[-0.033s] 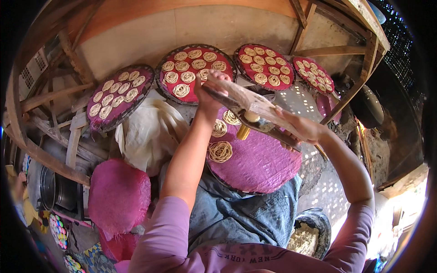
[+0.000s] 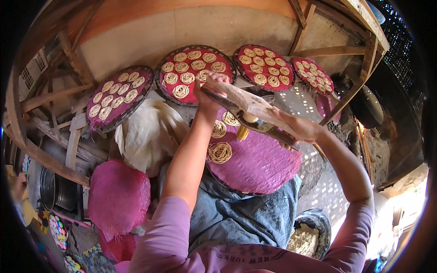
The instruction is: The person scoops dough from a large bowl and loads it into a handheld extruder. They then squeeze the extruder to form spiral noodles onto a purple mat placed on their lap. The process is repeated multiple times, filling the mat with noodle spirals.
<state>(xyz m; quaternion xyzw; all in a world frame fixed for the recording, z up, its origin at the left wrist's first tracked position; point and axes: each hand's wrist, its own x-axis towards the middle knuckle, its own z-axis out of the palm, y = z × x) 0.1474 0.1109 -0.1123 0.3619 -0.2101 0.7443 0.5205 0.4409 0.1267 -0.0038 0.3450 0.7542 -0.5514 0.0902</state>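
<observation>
My left hand (image 2: 207, 93) is closed round the upper left end of a wooden press (image 2: 239, 102), made of a pale upper bar and a dark lower plank. My right hand (image 2: 304, 129) grips its right end. Between the bars sits a pale plunger, and a brass cylinder (image 2: 242, 132) hangs beneath. Below the press, a round tray covered in magenta cloth (image 2: 257, 166) rests over blue fabric on my lap, with several coils of pale noodle strands (image 2: 220, 152) on its left side.
Several round trays of coils (image 2: 119, 98) line the back. Cream cloth (image 2: 139, 134) and magenta cloth (image 2: 117, 195) lie left, near a metal pot (image 2: 57, 186). Wooden beams (image 2: 57, 93) frame both sides. A bucket (image 2: 309, 234) stands lower right. Part of another person (image 2: 19, 191) shows far left.
The upper bar of the press has dropped very slightly toward the lower plank, with both my hands still on it.
</observation>
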